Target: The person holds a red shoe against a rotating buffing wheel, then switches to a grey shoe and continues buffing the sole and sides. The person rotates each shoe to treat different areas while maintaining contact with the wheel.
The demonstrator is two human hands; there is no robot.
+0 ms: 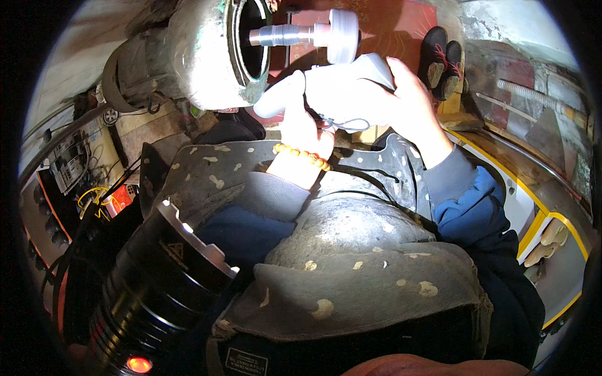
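Note:
Both my hands are closed round a pale rounded object (345, 84), washed out by bright light. Its kind is hard to make out; one end tapers to grey. My left hand (307, 125), with an orange bead bracelet (302, 155) at the wrist, grips it from the left and below. Wrapped round its right end is my right hand (414, 106). A thin cord loop (352, 125) hangs beneath it. Just above, a metal spindle (288, 34) with a whitish wheel (343, 36) sticks out of a round machine housing (207, 53).
A black flashlight (163, 282) with a glowing red button fills the lower left. A dark spotted apron (370, 276) covers my lap. Dark shoes (441, 62) with red laces stand at the upper right. A yellow-edged bin (555, 269) lies at right, cables (94, 200) at left.

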